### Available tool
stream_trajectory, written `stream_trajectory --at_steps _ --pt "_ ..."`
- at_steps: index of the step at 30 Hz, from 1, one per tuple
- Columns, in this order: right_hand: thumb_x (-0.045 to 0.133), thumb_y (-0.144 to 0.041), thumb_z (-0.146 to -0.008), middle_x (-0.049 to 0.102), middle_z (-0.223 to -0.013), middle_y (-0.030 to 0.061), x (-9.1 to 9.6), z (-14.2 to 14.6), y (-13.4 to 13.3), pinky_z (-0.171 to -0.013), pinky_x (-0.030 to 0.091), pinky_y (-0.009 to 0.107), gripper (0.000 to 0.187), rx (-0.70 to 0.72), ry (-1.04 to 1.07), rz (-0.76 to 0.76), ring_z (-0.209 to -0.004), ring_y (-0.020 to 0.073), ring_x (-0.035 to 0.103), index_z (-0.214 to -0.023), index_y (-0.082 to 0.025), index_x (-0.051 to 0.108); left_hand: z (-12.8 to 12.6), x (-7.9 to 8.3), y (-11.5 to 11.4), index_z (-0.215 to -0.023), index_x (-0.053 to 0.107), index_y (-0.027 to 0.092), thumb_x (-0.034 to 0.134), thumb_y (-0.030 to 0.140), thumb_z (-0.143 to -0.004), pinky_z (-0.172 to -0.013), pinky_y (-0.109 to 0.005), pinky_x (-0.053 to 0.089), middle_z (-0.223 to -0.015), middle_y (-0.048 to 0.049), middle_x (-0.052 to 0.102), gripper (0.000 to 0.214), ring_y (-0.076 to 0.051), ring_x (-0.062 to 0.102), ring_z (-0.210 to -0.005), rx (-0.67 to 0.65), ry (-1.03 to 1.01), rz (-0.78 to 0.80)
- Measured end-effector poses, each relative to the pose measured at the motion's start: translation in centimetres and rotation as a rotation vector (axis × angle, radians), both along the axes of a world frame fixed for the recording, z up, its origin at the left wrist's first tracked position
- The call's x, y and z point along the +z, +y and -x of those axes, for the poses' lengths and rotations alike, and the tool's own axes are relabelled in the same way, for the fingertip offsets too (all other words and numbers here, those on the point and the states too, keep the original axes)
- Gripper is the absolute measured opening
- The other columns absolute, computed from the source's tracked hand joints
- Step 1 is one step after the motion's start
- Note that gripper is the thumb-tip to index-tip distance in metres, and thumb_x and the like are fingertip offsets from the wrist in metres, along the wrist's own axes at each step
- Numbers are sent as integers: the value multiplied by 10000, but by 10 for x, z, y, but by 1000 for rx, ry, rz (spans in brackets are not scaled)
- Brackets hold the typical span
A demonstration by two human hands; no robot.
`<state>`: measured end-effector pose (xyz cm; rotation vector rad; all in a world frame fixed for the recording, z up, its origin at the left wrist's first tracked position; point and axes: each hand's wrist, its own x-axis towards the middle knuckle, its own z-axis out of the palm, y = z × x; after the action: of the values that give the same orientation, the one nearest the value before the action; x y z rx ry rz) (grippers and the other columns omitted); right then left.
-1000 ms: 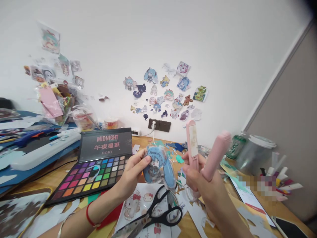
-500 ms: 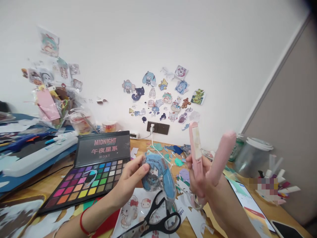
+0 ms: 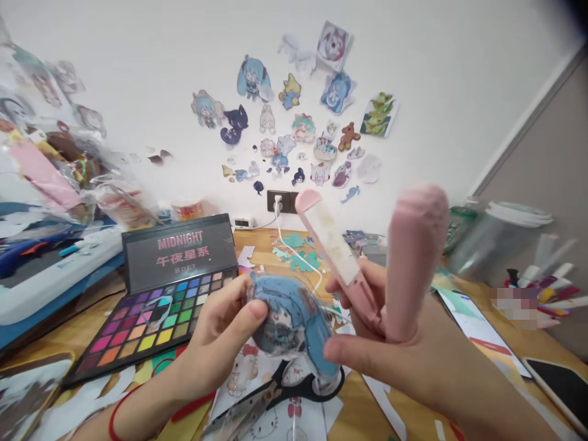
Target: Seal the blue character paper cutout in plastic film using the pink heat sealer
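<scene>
Left hand [image 3: 220, 334]: raised off the desk, forearm slanting up from lower left, thumb and fingers pinched on the plastic-wrapped blue-haired figure sticker [image 3: 290, 318]. Right hand [image 3: 390, 349]: forearm angled in from lower right, palm wrapped around the base of a pink two-armed mini flat iron [image 3: 367, 263], arms spread apart and pointing up, thumb stretched left to touch the sticker's lower edge. Beyond the left hand, open eyeshadow palette [image 3: 156, 306]. Below both hands, black scissors [image 3: 275, 395].
</scene>
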<state>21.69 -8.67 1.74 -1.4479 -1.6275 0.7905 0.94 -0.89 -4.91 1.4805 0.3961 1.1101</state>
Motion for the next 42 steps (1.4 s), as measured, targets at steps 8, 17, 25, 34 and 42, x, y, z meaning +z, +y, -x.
stream_trajectory --at_steps 8,17,25,34,42 --pt "572 -635 -694 458 -698 -7 2 -17 13 -414 274 225 463 53 133 10 -498 81 319 -866 -205 579 0 -2 0 -900 614 237 487 302 -878 -635 -227 444 -797 -8 572 145 -133 520 -701 53 54 -119" --pt "255 -796 -711 360 -562 -36 -6 -7 15 -377 205 237 649 33 281 140 -412 77 205 -737 -205 522 -4 10 0 -699 551 176 574 341 -814 -534 -191 390 -632 10 464 203 -118 442 -619 309 15 -1" --pt "276 -660 -829 343 -537 -23 -16 2 13 -394 246 238 531 -25 102 -40 -440 95 292 -575 -204 372 -12 33 -9 -706 545 167 526 344 -842 -572 -189 396 -671 6 519 223 -112 457 -637 252 -22 5" --pt "343 -556 -872 323 -578 -40 -5 8 -1 -418 230 223 385 20 -16 34 -474 93 282 -814 -204 489 -12 38 -16 -619 412 177 522 362 -829 -543 -208 357 -597 28 358 300 -106 375 -589 243 1 10" --pt "356 -577 -852 278 -522 -55 3 18 -7 -452 219 242 410 -68 -30 -10 -458 94 234 -719 -205 465 -8 35 -18 -648 455 167 483 380 -843 -507 -218 320 -632 6 416 291 -109 372 -586 228 65 -62"
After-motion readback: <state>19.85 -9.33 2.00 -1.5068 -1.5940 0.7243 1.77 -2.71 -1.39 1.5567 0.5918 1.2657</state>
